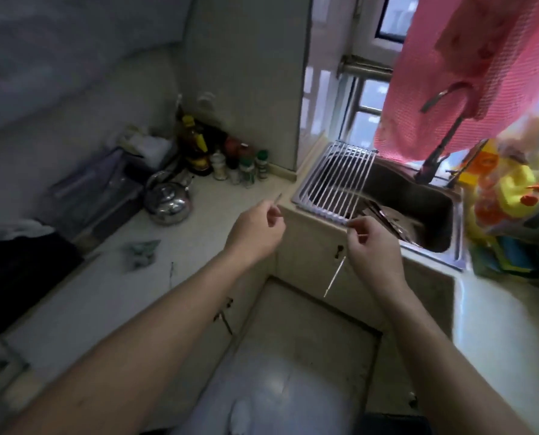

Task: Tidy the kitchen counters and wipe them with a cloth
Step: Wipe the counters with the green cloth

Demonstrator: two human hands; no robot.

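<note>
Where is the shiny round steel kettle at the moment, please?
In the head view, the shiny steel kettle sits on the left counter, just in front of the cluster of spice and sauce bottles in the corner.

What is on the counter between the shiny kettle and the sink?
In the head view, a cluster of small spice jars stands at the back wall between the kettle and the sink; in front of them the countertop is bare.

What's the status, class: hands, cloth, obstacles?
Left hand and right hand each pinch a thin stick. Crumpled cloth untouched on counter. Kettle, bottles crowd the corner.
</note>
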